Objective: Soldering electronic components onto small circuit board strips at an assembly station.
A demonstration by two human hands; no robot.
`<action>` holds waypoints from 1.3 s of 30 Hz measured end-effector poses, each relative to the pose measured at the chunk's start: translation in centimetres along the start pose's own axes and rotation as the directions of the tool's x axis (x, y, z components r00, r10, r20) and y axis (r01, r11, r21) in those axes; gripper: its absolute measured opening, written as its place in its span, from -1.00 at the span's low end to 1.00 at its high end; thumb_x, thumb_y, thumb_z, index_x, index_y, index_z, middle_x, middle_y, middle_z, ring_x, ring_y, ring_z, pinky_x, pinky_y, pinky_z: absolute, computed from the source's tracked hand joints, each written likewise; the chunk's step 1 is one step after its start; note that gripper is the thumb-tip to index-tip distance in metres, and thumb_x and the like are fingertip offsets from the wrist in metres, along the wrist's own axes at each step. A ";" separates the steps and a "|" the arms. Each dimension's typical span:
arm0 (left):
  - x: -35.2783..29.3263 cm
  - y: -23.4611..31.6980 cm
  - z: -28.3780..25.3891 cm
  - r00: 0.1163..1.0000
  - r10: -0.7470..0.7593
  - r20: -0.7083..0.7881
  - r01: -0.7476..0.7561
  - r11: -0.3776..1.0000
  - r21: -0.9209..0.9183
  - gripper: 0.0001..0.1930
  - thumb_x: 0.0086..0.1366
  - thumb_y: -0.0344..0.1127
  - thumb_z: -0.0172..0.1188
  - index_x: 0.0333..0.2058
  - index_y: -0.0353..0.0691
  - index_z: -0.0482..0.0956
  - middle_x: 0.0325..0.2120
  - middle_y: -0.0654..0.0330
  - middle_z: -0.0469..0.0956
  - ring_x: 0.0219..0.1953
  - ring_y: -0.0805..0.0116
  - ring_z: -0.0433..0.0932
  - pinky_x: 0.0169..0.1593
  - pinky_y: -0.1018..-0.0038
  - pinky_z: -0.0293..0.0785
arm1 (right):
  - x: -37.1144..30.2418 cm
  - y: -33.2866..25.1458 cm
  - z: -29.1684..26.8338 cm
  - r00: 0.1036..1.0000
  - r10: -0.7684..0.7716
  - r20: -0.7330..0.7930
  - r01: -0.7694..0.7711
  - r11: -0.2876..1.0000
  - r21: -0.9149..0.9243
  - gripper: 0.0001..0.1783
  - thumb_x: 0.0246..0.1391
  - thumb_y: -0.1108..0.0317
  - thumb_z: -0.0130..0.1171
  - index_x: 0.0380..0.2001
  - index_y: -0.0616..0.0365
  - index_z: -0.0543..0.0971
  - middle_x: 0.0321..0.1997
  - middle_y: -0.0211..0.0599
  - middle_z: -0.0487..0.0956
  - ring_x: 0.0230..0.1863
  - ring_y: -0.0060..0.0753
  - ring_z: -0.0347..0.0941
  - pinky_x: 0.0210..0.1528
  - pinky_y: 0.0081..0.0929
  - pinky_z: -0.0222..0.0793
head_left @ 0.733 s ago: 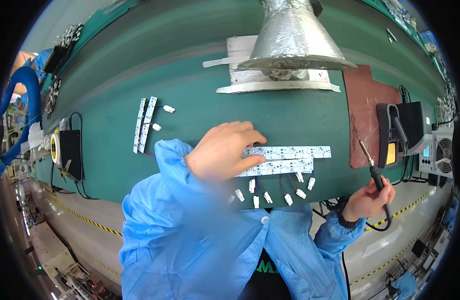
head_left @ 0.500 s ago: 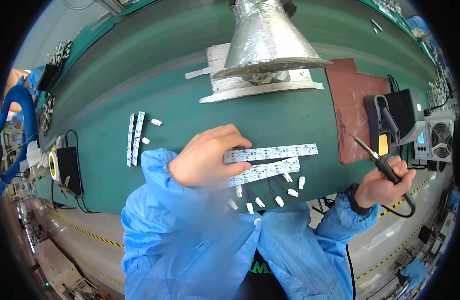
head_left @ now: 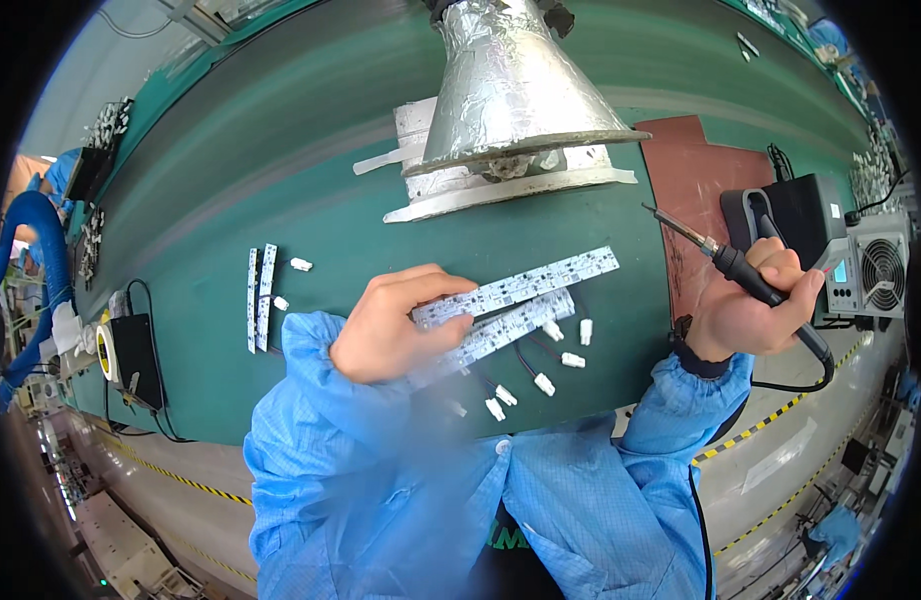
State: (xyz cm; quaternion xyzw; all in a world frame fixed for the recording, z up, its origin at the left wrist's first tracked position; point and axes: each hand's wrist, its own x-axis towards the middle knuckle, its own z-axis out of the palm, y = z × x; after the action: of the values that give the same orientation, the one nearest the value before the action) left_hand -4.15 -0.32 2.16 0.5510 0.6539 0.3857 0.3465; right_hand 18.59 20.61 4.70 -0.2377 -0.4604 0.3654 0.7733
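My left hand [head_left: 406,322] pinches the left end of a white circuit board strip [head_left: 541,282], thumb below and fingers above. The strip slants up to the right over the green mat. Just under it lies a second strip [head_left: 516,328], partly covered by the hand. White connectors [head_left: 545,384] on thin dark wires trail from the boards toward my body. On the right, my right hand [head_left: 751,310] is wrapped round the handle of a soldering iron [head_left: 738,272]. The iron's bare tip points up and left, apart from the boards.
A foil-covered fume hood [head_left: 521,90] stands at the back middle. Two more board strips [head_left: 261,300] lie at left, beyond a black device [head_left: 134,362]. At right are a reddish-brown mat [head_left: 696,170], a soldering iron stand [head_left: 746,215] and a grey box with a fan [head_left: 876,275].
My left hand has tilted the upper strip, its right end rising. The right hand has brought the soldering iron up and leftward, closer to the boards. The view has shifted slightly.
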 end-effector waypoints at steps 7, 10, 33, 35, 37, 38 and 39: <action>0.2 0.5 0.8 0.926 0.290 -0.241 -0.138 0.854 0.501 -0.53 -0.10 -0.43 0.45 -0.12 -0.27 0.60 -0.30 0.11 0.54 -0.25 0.03 0.54 -0.17 0.25 0.48 | -0.8 2.0 -0.6 1.000 0.000 -0.016 0.000 0.999 -0.039 -0.50 0.28 0.24 -0.14 -0.79 0.07 0.21 -0.79 -0.46 0.06 -0.73 -0.60 -0.15 -0.61 -0.48 -0.22; -2.0 1.9 0.1 0.980 0.195 -0.033 -0.142 0.810 0.569 -0.60 -0.07 -0.29 0.42 -0.21 -0.24 0.58 -0.36 0.15 0.46 -0.31 0.11 0.47 -0.24 0.30 0.39 | -0.8 2.1 -0.9 1.000 0.011 -0.002 -0.011 0.999 -0.052 -0.49 0.28 0.23 -0.13 -0.79 0.07 0.20 -0.80 -0.46 0.06 -0.73 -0.61 -0.14 -0.63 -0.49 -0.22; 1.1 0.3 -0.4 0.996 0.006 0.090 -0.020 0.989 0.149 -0.67 0.18 -0.34 0.35 -0.08 -0.32 0.64 -0.35 0.01 0.58 -0.33 0.03 0.56 -0.22 0.31 0.47 | -0.9 2.4 -0.9 1.000 0.009 -0.011 -0.010 0.997 -0.071 -0.52 0.27 0.27 -0.08 -0.77 0.05 0.19 -0.75 -0.48 0.12 -0.69 -0.59 -0.08 -0.54 -0.50 -0.12; 0.9 0.3 -0.5 0.998 0.025 0.064 -0.034 0.989 0.145 -0.66 0.18 -0.35 0.35 -0.08 -0.34 0.64 -0.38 0.01 0.57 -0.34 0.09 0.57 -0.23 0.34 0.47 | -0.9 2.7 -1.1 1.000 -0.008 -0.006 0.007 0.997 -0.081 -0.51 0.27 0.27 -0.08 -0.77 0.05 0.20 -0.76 -0.48 0.11 -0.69 -0.59 -0.07 -0.54 -0.50 -0.12; 0.9 0.7 -1.0 0.998 -0.033 -0.050 0.040 0.991 0.132 -0.64 0.16 -0.37 0.36 -0.06 -0.36 0.63 -0.37 0.00 0.59 -0.35 0.19 0.57 -0.24 0.38 0.46 | -1.2 2.7 -1.1 1.000 -0.012 -0.007 0.011 0.995 -0.100 -0.51 0.27 0.24 -0.08 -0.77 0.07 0.20 -0.77 -0.47 0.09 -0.69 -0.59 -0.07 -0.54 -0.49 -0.12; 1.0 0.6 -1.3 0.992 -0.100 -0.072 0.105 0.992 0.070 -0.65 0.18 -0.35 0.36 -0.06 -0.34 0.64 -0.31 -0.03 0.64 -0.31 0.13 0.62 -0.20 0.39 0.51 | -1.4 2.6 -1.1 0.999 -0.027 0.031 0.030 0.995 -0.100 -0.50 0.28 0.23 -0.11 -0.77 0.07 0.20 -0.77 -0.46 0.10 -0.69 -0.58 -0.06 -0.55 -0.49 -0.11; 1.1 0.4 -1.2 0.992 -0.101 -0.071 0.106 0.992 0.070 -0.65 0.18 -0.35 0.36 -0.06 -0.34 0.64 -0.31 -0.03 0.64 -0.31 0.13 0.62 -0.20 0.39 0.51 | -1.7 2.4 -1.1 0.997 -0.042 0.069 0.048 0.994 -0.100 -0.50 0.30 0.21 -0.15 -0.76 0.08 0.20 -0.77 -0.45 0.11 -0.69 -0.57 -0.06 -0.55 -0.48 -0.11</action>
State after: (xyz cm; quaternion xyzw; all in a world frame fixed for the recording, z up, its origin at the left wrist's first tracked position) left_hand -5.22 0.69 3.04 0.5154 0.7065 0.3613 0.3234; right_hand 18.16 20.71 1.57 -0.2539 -0.5093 0.3317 0.7524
